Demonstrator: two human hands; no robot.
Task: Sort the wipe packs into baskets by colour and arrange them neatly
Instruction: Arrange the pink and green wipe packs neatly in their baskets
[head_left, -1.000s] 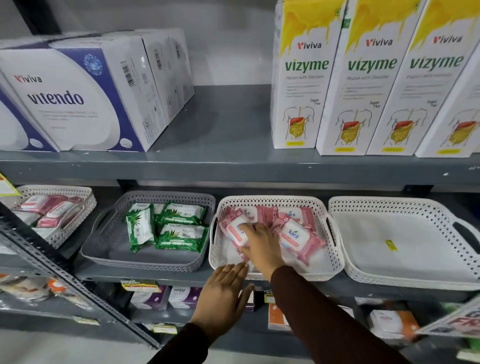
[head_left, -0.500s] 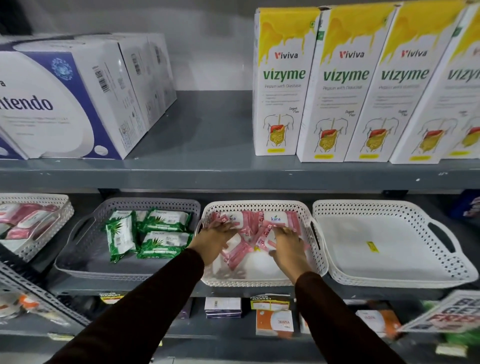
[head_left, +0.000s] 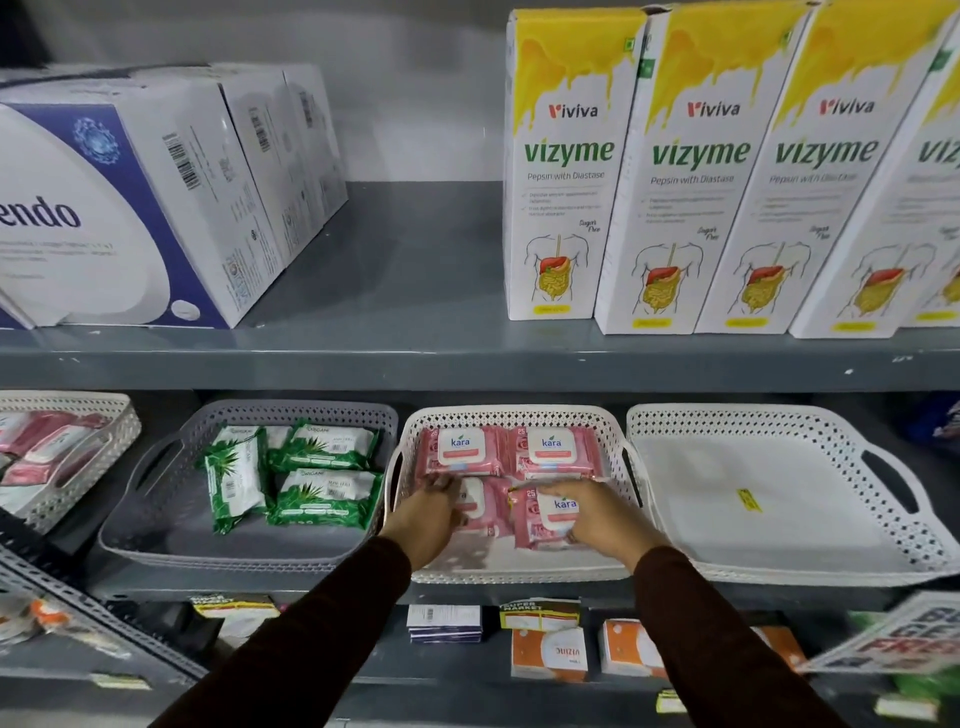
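Note:
A white perforated basket (head_left: 511, 415) in the middle of the lower shelf holds several pink wipe packs. Two pink packs (head_left: 462, 451) lie flat side by side along its back. My left hand (head_left: 428, 512) rests on the front left pink pack (head_left: 480, 506), covering most of it. My right hand (head_left: 605, 512) grips the front right pink pack (head_left: 545, 519), which sits slightly tilted. Left of this, a grey basket (head_left: 150, 519) holds three green wipe packs (head_left: 324, 499), one of them standing on edge.
An empty white basket (head_left: 779, 415) sits at the right. Another white basket (head_left: 111, 415) with pink packs stands at the far left. The shelf above carries tall yellow-and-white cartons (head_left: 563, 171) and white-and-blue boxes (head_left: 130, 208). Small boxes (head_left: 548, 652) lie on the shelf below.
The pink packs went from a loose jumble to two flat at the basket's back. Both hands have drawn back to the front pair. The camera has moved closer.

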